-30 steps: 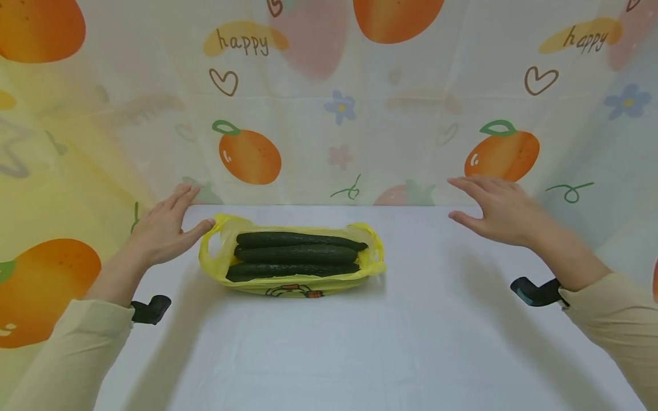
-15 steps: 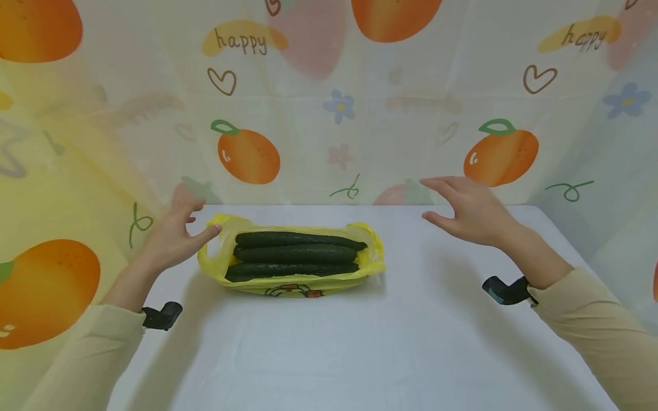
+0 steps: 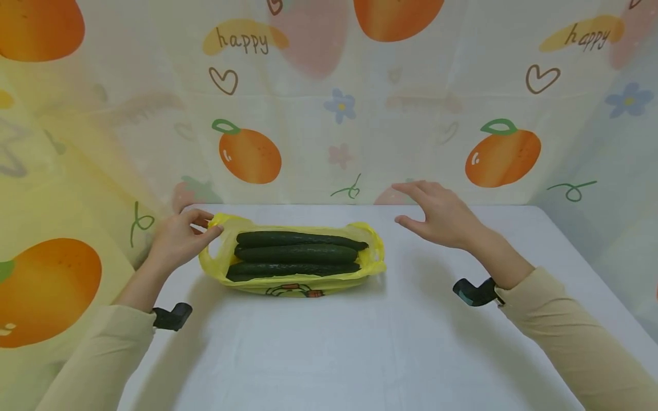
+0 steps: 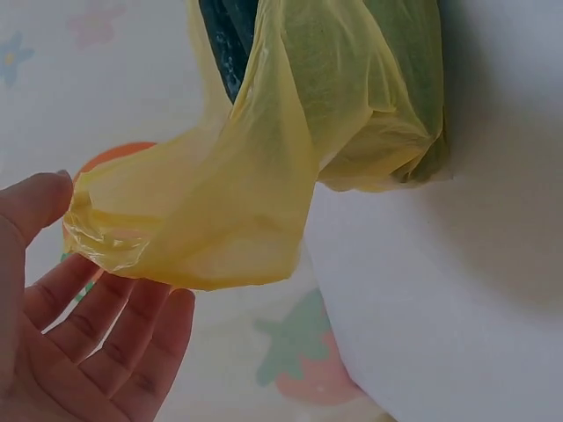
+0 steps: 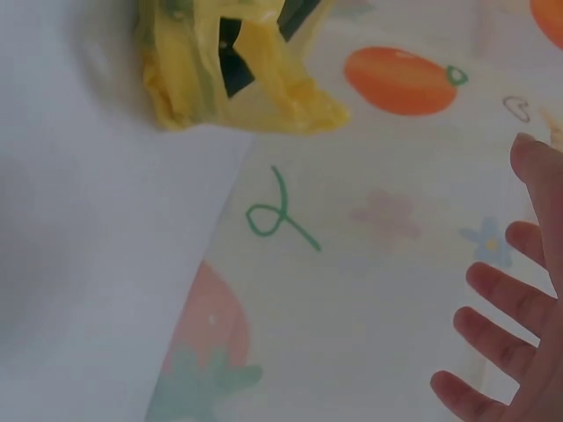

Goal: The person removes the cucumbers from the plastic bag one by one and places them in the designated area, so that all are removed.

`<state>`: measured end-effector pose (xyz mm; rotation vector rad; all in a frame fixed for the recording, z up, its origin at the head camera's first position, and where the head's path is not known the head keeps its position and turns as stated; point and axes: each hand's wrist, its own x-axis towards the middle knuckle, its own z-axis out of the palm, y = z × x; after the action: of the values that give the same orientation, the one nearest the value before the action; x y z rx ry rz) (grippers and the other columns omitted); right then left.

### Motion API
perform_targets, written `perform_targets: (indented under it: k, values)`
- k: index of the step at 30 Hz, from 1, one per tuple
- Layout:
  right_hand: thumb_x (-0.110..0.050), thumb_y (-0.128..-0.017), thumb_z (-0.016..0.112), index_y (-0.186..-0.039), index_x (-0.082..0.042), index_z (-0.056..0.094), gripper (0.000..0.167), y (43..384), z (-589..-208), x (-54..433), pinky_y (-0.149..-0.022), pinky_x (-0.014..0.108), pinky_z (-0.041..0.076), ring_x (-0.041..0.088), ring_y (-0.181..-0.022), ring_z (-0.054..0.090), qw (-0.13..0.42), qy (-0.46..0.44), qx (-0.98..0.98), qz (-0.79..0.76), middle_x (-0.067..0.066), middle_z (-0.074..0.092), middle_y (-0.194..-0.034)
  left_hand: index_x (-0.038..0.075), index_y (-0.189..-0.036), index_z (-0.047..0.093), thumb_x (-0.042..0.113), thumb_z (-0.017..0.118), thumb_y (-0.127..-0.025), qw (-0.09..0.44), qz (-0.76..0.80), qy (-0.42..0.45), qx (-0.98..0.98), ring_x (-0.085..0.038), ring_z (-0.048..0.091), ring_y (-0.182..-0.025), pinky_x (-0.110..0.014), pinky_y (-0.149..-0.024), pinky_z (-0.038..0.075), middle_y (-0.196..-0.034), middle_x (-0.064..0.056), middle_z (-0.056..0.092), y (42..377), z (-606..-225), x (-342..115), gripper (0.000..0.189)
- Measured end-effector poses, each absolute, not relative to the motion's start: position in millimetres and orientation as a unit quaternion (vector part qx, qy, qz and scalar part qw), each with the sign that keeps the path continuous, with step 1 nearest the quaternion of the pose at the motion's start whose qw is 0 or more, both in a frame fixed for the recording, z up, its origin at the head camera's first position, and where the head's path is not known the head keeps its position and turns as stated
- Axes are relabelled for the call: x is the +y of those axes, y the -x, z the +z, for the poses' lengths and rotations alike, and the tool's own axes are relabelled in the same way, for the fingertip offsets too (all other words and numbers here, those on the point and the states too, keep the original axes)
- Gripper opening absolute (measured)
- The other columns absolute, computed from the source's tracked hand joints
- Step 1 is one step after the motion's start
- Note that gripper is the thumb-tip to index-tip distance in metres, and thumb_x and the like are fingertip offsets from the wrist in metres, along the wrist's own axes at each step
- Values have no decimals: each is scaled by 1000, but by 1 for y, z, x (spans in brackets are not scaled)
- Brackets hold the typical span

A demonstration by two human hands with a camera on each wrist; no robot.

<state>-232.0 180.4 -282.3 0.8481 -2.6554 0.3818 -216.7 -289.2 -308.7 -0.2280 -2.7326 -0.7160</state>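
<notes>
A yellow plastic bag (image 3: pixel 303 283) lies on its side on the white table, its mouth spread wide. Several dark green cucumbers (image 3: pixel 298 253) lie lengthwise inside. My left hand (image 3: pixel 177 240) is at the bag's left handle (image 3: pixel 209 251). In the left wrist view, the thumb (image 4: pixel 40 202) meets the handle's edge while the bent fingers reach under it, with a gap between thumb and fingers. My right hand (image 3: pixel 439 217) hovers to the right of the bag, apart from it, fingers extended and thumb spread. The right handle (image 3: pixel 377 251) stands up loosely.
A patterned cloth backdrop (image 3: pixel 303 114) with oranges and flowers rises behind the white table (image 3: pixel 329 354) and along both sides. Black wrist camera mounts (image 3: pixel 475 292) stick out from both cuffs.
My right hand has moved left toward the bag. My left hand has shifted slightly right to the left handle, and its fingers have bent more. The bag and cucumbers have stayed put.
</notes>
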Motion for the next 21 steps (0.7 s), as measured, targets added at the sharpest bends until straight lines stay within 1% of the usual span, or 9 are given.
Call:
perform_targets:
  k: [2,6,9,16,21]
  values:
    - [-33,-84,65,-135,-15,44,58,233,-283,176,-97,54,38,33,-120,45,164,-302,-929,139,13,49,-132,1,-100,62,30,64,-85,153,-251,81,-952,-33,65,-77,-33,-60,50,-92,-19,65,217,-310,-289,33]
    - [-34,-84,65,-135,-16,44,58,233,-284,167,-98,51,39,31,-120,45,164,-312,-924,151,10,49,-131,0,-96,64,27,63,-86,152,-253,86,-952,-33,65,-76,-28,-55,48,-88,-18,65,218,-311,-288,29]
    - [-34,-84,65,-135,-16,44,58,233,-285,161,-98,49,39,29,-120,45,163,-319,-919,164,9,50,-131,0,-94,65,26,62,-86,150,-250,82,-953,-30,64,-73,-27,-53,46,-84,-17,66,218,-311,-288,28]
    - [-29,-84,66,-135,-13,45,57,235,-290,148,-97,45,40,27,-117,47,179,-348,-899,195,9,53,-126,3,-85,64,25,61,-87,147,-247,65,-956,-17,56,-62,-26,-49,43,-65,-4,64,216,-312,-288,22]
    - [-26,-84,67,-133,-11,46,55,236,-294,135,-96,43,41,26,-114,49,188,-368,-884,218,9,54,-125,4,-84,64,22,61,-87,152,-247,61,-955,-15,54,-58,-26,-48,41,-63,-3,63,215,-313,-288,19]
